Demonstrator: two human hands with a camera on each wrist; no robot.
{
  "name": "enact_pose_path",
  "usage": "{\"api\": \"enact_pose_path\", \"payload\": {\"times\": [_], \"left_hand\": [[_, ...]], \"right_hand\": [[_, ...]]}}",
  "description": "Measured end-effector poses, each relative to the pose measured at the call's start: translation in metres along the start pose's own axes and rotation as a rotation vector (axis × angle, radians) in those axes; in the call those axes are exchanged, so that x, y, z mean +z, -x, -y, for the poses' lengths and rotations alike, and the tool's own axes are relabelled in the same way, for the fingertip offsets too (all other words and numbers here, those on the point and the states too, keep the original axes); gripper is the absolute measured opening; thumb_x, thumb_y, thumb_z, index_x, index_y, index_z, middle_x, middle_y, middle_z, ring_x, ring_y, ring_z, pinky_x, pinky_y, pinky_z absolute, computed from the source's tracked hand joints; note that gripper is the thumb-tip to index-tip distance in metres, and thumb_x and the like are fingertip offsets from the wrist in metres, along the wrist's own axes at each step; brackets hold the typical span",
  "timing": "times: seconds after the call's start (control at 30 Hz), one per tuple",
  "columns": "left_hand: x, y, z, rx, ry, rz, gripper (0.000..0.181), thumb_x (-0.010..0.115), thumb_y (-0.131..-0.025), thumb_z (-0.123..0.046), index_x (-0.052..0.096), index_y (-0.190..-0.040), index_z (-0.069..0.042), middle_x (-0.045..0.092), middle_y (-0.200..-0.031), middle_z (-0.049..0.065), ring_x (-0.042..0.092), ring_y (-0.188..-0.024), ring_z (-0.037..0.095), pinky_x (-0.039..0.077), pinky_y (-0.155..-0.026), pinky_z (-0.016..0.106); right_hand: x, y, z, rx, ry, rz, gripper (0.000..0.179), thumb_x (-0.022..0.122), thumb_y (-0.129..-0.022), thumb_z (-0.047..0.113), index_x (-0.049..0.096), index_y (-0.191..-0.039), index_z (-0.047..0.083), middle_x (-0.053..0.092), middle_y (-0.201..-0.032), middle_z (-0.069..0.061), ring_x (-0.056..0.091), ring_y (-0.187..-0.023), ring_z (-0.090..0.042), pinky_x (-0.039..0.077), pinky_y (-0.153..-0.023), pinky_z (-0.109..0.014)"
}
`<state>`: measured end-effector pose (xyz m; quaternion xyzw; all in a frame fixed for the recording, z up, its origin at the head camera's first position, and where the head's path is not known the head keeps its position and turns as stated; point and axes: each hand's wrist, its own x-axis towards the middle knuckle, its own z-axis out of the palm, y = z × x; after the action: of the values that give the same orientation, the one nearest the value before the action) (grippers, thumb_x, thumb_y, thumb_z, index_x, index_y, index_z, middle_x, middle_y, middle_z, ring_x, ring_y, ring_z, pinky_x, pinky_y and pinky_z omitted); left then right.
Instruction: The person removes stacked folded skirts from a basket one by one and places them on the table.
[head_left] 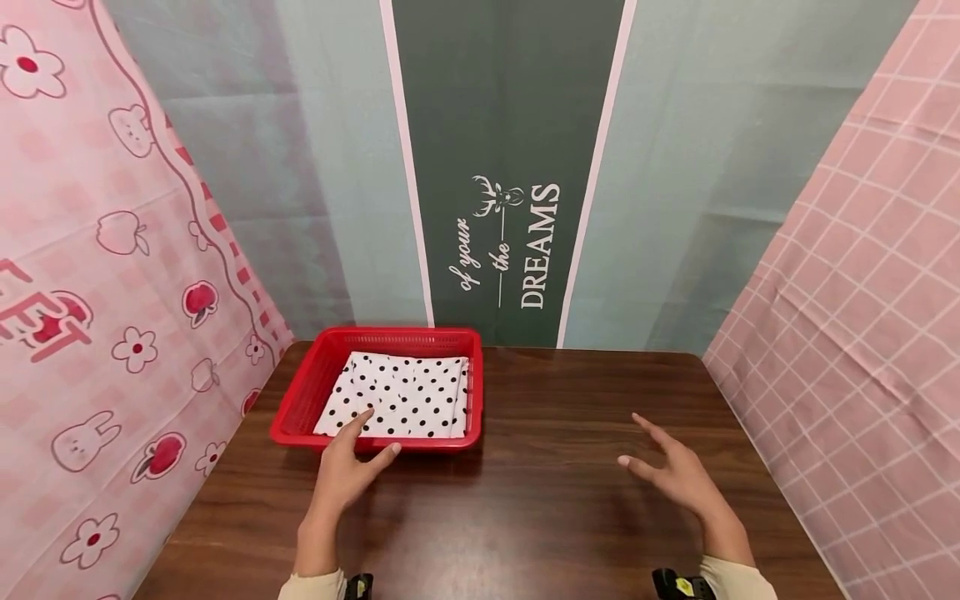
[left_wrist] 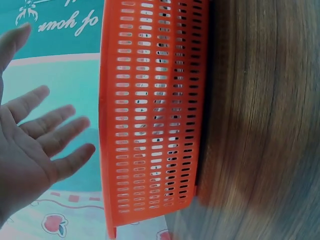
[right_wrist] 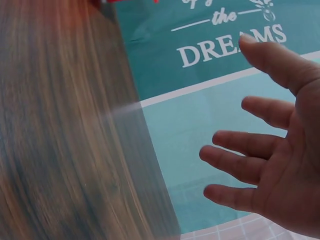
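A red plastic basket with slotted walls stands at the back left of the table. Inside it lies a folded white cloth with black polka dots. My left hand hovers by the basket's front rim, thumb and fingers spread, holding nothing. In the left wrist view that hand shows its palm beside the slotted wall, and the spotted cloth glints through the slots. My right hand is over the right side of the table, its fingers apart and nothing in them.
The dark wooden table reaches back to a green and teal curtain with white lettering. A pink patterned curtain hangs along the left side, a pink checked one along the right.
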<state>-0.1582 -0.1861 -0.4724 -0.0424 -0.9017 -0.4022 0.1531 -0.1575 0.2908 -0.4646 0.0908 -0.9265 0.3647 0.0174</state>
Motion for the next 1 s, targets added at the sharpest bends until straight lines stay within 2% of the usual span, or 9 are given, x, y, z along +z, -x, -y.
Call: {"api": "enact_pose_path", "payload": {"times": [0.17,0.3,0.4,0.53,0.8,1.0], "left_hand": [[0.001,0.002,0.000,-0.015,0.084,0.010,0.064,0.079,-0.074,-0.026,0.053,-0.130,-0.006,0.052,-0.129,0.016,0.047,-0.119,0.034,0.037,-0.096,0.050],[0.001,0.005,-0.001,-0.088,0.186,0.041,0.063,0.078,-0.075,-0.025,0.053,-0.131,-0.009,0.051,-0.131,0.015,0.048,-0.118,0.036,0.038,-0.094,0.052],[0.002,0.007,-0.002,-0.133,0.269,0.069,0.063,0.078,-0.076,-0.023,0.052,-0.132,-0.011,0.050,-0.133,0.014,0.047,-0.119,0.036,0.037,-0.095,0.052],[0.003,0.008,-0.004,-0.139,0.319,0.078,0.064,0.078,-0.076,-0.020,0.051,-0.133,-0.008,0.049,-0.133,0.015,0.047,-0.119,0.035,0.036,-0.095,0.054],[0.000,0.007,-0.006,-0.162,0.326,0.099,0.065,0.077,-0.076,-0.022,0.050,-0.134,-0.010,0.049,-0.134,0.014,0.047,-0.120,0.034,0.035,-0.096,0.053],[-0.010,0.001,-0.005,-0.132,0.343,0.092,0.065,0.077,-0.077,-0.019,0.048,-0.135,-0.011,0.048,-0.134,0.013,0.045,-0.121,0.033,0.034,-0.098,0.051]], "right_hand": [[0.003,0.000,0.000,0.007,-0.132,0.032,0.073,0.069,-0.084,0.036,0.035,-0.144,0.013,0.039,-0.137,-0.026,0.042,-0.118,-0.046,0.041,-0.085,-0.059],[0.006,-0.001,0.003,0.023,-0.276,0.040,0.074,0.070,-0.084,0.031,0.032,-0.145,0.014,0.036,-0.138,-0.028,0.039,-0.121,-0.046,0.039,-0.088,-0.059],[0.010,-0.002,0.005,0.038,-0.342,0.038,0.075,0.070,-0.084,0.029,0.030,-0.146,0.014,0.033,-0.140,-0.028,0.037,-0.122,-0.046,0.037,-0.091,-0.059],[0.014,-0.003,0.005,0.053,-0.376,0.030,0.075,0.071,-0.083,0.028,0.031,-0.145,0.014,0.034,-0.140,-0.027,0.034,-0.124,-0.047,0.037,-0.091,-0.059],[0.017,-0.001,0.004,0.059,-0.384,0.025,0.074,0.071,-0.084,0.026,0.032,-0.145,0.013,0.035,-0.139,-0.027,0.035,-0.124,-0.045,0.035,-0.093,-0.059],[0.018,-0.009,0.017,-0.020,-0.374,0.025,0.071,0.070,-0.084,0.026,0.034,-0.144,0.015,0.036,-0.139,-0.024,0.037,-0.124,-0.043,0.034,-0.093,-0.060]]}}
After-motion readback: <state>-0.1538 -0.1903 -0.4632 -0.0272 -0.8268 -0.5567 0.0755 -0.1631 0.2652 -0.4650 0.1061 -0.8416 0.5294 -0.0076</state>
